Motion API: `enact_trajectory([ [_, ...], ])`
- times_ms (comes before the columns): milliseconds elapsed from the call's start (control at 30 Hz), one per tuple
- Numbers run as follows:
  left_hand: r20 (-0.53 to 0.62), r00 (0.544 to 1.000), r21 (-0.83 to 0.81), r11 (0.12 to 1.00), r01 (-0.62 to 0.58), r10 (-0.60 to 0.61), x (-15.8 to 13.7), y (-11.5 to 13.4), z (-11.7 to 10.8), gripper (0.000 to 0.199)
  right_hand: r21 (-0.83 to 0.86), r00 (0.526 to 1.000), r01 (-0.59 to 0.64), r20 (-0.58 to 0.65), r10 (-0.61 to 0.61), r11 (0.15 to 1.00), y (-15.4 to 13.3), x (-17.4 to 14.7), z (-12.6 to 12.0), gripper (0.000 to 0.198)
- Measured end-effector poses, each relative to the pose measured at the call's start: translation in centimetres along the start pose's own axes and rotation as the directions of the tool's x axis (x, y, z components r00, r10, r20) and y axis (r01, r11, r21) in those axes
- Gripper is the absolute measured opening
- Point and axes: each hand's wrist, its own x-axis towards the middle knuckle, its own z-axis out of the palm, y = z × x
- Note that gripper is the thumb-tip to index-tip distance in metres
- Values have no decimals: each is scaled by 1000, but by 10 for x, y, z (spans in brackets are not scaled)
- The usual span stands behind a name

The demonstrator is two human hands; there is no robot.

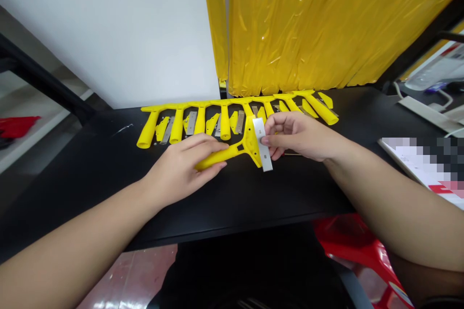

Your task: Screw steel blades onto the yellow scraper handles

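My left hand (190,164) is closed round the handle of a yellow plastic scraper (232,151), its wide head turned to the right. Between the thumb and fingers of my right hand (292,135) is a flat silver metal blade (263,147) with small holes. The blade stands along the front edge of the scraper head; whether the two touch is hard to tell. Behind my hands, several more yellow scraper handles (176,125) lie in a row, with yellow cover plates (213,124), metal blades (192,122) and tiny loose parts between them.
Everything lies on a black table (232,203). At its back stand a white panel (126,24) and hanging yellow plastic sheeting (308,29). White papers (402,159) lie at the right. A red stool (357,246) stands below the front edge.
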Motion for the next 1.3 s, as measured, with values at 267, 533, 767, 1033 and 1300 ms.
enact_trajectory([
  [267,3,998,37,998,-58,58,-1,3,1,28,-19,998,37,-40,-37,999,4,1,3,35],
  [533,-27,996,65,994,-87,89,-1,6,3,28,-26,996,71,-49,-72,997,8,4,11,21],
  [767,-1,1000,26,999,-22,22,0,9,2,25,-72,991,129,-32,-132,989,11,5,15,16],
  [1033,183,960,-257,933,253,-210,0,5,-1,44,-72,989,143,40,-141,987,10,5,15,14],
  [1300,502,801,-791,200,578,-325,11,20,14,49,14,992,112,59,-112,994,14,12,29,24],
])
